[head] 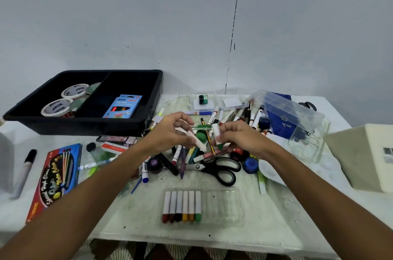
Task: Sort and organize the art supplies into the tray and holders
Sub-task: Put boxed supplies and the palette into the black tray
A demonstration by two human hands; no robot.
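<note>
Over a heap of markers, pens and crayons at the table's middle, both my hands are raised. My left hand grips a white-wrapped crayon that points down and to the right. My right hand pinches a second white-wrapped crayon with a green tip, held upright. A clear crayon tray near the front edge holds several crayons in a row on its left side. The black divided tray at the back left holds tape rolls and a blue pencil box.
Black scissors and paint pots lie just in front of the heap. A clear plastic box stands at the right, a cream box beyond it. A red watercolour pack and a black marker lie at the left.
</note>
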